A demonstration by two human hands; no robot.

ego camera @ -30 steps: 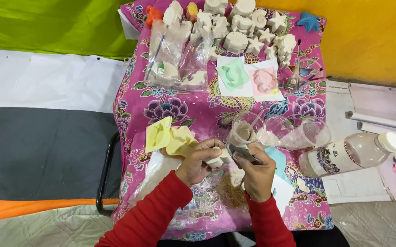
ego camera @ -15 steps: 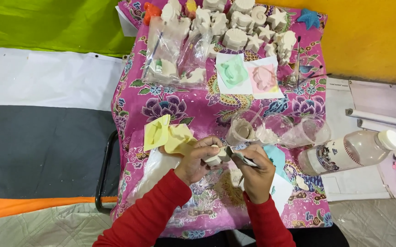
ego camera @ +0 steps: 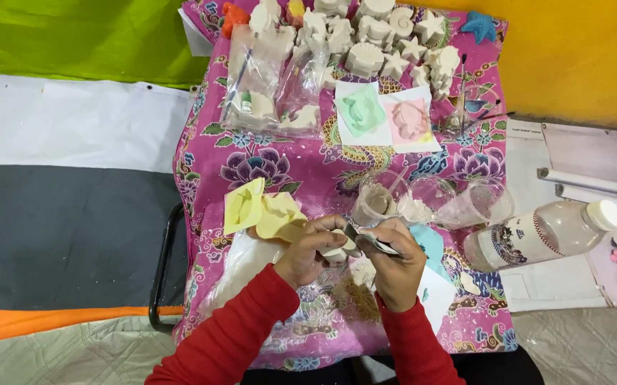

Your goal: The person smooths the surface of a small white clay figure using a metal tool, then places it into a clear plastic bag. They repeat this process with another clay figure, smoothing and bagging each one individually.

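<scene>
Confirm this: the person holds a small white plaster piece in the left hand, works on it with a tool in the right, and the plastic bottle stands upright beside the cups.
Not quite. In the head view the plastic bottle lies on its side, not upright. The rest holds: left hand holds the white plaster piece, right hand the tool, beside the cups.

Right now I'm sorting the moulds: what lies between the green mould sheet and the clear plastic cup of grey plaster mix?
Head view: only bare pink floral tablecloth lies between the green mould sheet and the clear plastic cup of grey plaster mix.
</scene>
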